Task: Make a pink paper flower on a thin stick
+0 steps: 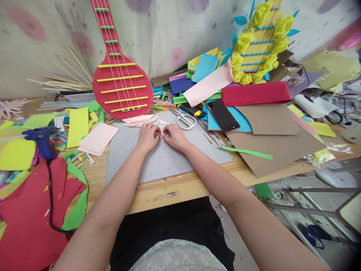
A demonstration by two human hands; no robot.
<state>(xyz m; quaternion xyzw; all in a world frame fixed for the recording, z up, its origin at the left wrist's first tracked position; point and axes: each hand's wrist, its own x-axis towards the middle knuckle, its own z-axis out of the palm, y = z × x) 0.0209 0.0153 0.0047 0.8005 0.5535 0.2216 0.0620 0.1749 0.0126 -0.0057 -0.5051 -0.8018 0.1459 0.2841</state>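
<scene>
Has a pale, flower-printed wall covering [162,34] behind a wooden table [97,169], metal bars [307,210] above a pale floor [242,235] at right.

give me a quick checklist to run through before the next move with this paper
1. Left hand and right hand both at the pale pink paper: ok.
2. Paper edges lined up: cannot tell, fingers cover much of it.
3. Gridded cutting mat under the work: ok.
4. Mat free of loose tools: not ok, scissors lie on it, just beyond the right hand.
5. Blue glue gun apart from both hands: ok, off to the left.
6. Glue gun cooled: cannot tell.
</scene>
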